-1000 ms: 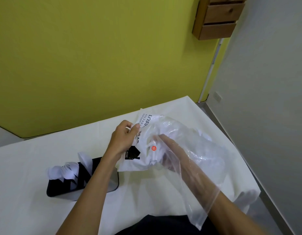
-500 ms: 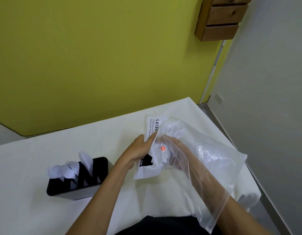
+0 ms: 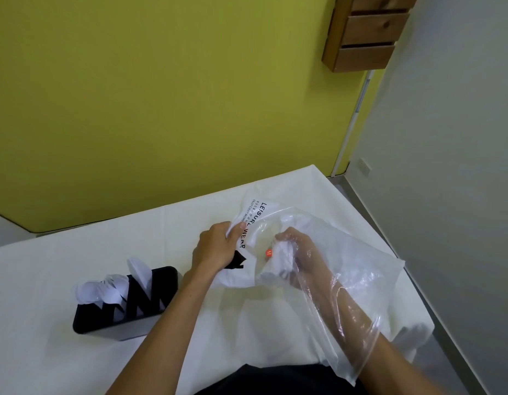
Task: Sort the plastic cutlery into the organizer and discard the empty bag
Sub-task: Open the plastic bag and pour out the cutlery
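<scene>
bag (image 3: 358,266) is thin clear plastic, crinkly and shiny, one side printed white. cutlery (image 3: 91,290) looks like smooth white plastic, organizer (image 3: 111,326) is black, slight sheen. tablecloth (image 3: 47,280) is matt white cloth, drawers (image 3: 369,29) are plain wood.

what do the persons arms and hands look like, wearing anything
Both forearms are bare: no sleeves, gloves, watch or rings on the left hand or right hand. The film over the right arm is the clear plastic bag, not a glove.
</scene>
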The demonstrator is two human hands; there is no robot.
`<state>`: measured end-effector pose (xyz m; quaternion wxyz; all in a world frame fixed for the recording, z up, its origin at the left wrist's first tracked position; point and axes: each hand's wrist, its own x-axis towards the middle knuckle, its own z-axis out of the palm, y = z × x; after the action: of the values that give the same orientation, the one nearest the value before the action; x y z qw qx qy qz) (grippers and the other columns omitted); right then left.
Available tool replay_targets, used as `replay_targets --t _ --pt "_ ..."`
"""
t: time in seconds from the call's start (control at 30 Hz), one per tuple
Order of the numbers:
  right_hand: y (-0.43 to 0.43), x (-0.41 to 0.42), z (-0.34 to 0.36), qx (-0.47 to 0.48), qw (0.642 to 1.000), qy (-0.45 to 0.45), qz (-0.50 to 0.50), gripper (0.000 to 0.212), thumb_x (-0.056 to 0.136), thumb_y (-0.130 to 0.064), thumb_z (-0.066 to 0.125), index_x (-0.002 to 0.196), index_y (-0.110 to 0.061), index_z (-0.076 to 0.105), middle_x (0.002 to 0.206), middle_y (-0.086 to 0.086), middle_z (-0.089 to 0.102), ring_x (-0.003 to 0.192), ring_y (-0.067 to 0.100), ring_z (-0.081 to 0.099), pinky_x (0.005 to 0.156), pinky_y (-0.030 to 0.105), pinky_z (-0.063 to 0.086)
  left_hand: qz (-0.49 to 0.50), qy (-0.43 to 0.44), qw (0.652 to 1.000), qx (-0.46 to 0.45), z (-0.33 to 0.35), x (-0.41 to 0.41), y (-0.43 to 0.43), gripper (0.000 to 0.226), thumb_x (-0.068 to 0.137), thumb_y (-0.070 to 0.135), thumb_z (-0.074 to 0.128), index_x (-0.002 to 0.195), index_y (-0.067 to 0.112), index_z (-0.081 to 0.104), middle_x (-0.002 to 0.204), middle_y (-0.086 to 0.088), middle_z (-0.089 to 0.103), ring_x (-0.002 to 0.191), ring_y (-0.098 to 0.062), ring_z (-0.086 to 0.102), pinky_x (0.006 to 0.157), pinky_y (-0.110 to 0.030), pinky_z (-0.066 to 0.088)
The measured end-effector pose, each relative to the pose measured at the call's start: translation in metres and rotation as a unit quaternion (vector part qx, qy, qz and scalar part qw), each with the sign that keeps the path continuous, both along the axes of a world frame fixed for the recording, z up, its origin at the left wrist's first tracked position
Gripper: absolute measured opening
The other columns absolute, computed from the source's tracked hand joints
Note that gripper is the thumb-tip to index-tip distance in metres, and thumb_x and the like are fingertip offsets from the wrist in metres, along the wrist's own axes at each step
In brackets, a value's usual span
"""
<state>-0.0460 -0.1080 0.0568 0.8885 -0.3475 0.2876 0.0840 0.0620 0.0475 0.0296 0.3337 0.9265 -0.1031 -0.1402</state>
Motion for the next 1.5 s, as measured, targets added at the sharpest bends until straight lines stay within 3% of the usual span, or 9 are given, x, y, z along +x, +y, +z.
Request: replay_targets --t 0.23,0.4,0.53,0.7,0.83,1.0,1.1,1.3,1.5 --pt "-0.012 0.005 -0.018 0.009 0.999 -0.006 -0.035 0.016 0.079 -0.007 0.057 0.063 -0.009 0.057 0.059 0.005 0.055 0.047 0.018 0.053 0.052 0.025 0.047 0.055 -0.002 0.998 0.003 0.009 0.023 0.022 0.052 0.096 0.063 0.045 0.082 0.018 0.066 0.077 -0.004 0.068 0.083 -0.031 0.064 0.072 -0.036 0.050" --pt "-0.032 -0.011 -0.026 0.083 0.995 -0.049 0.001 0.023 0.055 -0.007 0.085 0.062 -0.009 0.063 0.057 0.003 0.058 0.042 0.015 0.055 0.043 0.021 0.046 0.133 -0.030 0.991 -0.003 0.014 0.036 0.053 0.050 0.098 0.061 0.044 0.093 0.017 0.068 0.088 -0.007 0.067 0.094 -0.036 0.061 0.076 -0.038 0.046" --pt "-0.065 -0.018 -0.036 -0.137 0.985 0.088 0.065 0.010 0.089 -0.007 0.062 0.079 -0.007 0.059 0.064 0.005 0.055 0.044 0.013 0.052 0.040 0.022 0.044 0.172 -0.064 0.982 -0.038 0.030 0.053 0.073 0.057 0.097 0.063 0.045 0.103 0.012 0.070 0.098 -0.013 0.070 0.100 -0.037 0.060 0.084 -0.043 0.048" --pt "-0.077 -0.004 -0.042 -0.139 0.979 0.118 0.090 0.018 0.100 -0.009 0.048 0.093 -0.002 0.063 0.072 0.007 0.063 0.051 0.014 0.060 0.045 0.025 0.050 0.182 -0.078 0.978 -0.063 0.042 0.058 0.084 0.054 0.099 0.057 0.045 0.100 0.009 0.069 0.095 -0.012 0.069 0.096 -0.034 0.058 0.084 -0.041 0.048" --pt "-0.083 -0.007 -0.043 -0.185 0.972 0.139 0.047 0.018 0.091 -0.012 0.065 0.093 0.006 0.068 0.070 0.015 0.068 0.057 0.021 0.067 0.056 0.028 0.056 0.182 -0.064 0.978 -0.075 0.040 0.048 0.089 0.036 0.101 0.052 0.045 0.093 0.019 0.058 0.092 -0.011 0.060 0.091 -0.028 0.051 0.078 -0.034 0.037" --pt "-0.078 -0.010 -0.050 -0.449 0.871 0.167 0.112 0.025 0.076 -0.009 0.072 0.091 0.010 0.068 0.059 0.012 0.070 0.051 0.020 0.067 0.054 0.025 0.056 0.202 -0.101 0.967 -0.117 0.057 0.047 0.090 0.050 0.101 0.052 0.045 0.105 0.007 0.066 0.101 -0.015 0.066 0.098 -0.034 0.058 0.082 -0.038 0.042" --pt "-0.067 -0.010 -0.057 -0.462 0.861 0.149 0.153 0.042 0.077 -0.015 0.079 0.109 0.003 0.060 0.086 0.013 0.071 0.074 0.024 0.069 0.062 0.031 0.057 0.169 -0.104 0.964 -0.177 0.072 0.043 0.073 0.039 0.100 0.053 0.048 0.101 0.017 0.064 0.101 -0.009 0.067 0.098 -0.030 0.061 0.081 -0.037 0.044" --pt "-0.047 -0.012 -0.054 -0.592 0.764 0.168 0.194 0.062 0.085 -0.037 0.073 0.133 -0.007 0.046 0.125 0.009 0.058 0.108 0.025 0.056 0.090 0.033 0.047 0.160 -0.077 0.960 -0.215 0.078 0.027 0.064 0.064 0.089 0.069 0.047 0.100 0.009 0.063 0.104 -0.020 0.069 0.097 -0.035 0.064 0.089 -0.046 0.052" --pt "-0.030 -0.010 -0.041 -0.651 0.724 0.139 0.179 0.044 0.095 -0.036 0.060 0.131 -0.012 0.057 0.130 0.004 0.062 0.121 0.022 0.057 0.093 0.026 0.040 0.151 -0.032 0.938 -0.309 0.088 0.023 0.080 0.046 0.086 0.074 0.052 0.107 0.037 0.069 0.105 0.003 0.076 0.103 -0.022 0.071 0.094 -0.053 0.054"
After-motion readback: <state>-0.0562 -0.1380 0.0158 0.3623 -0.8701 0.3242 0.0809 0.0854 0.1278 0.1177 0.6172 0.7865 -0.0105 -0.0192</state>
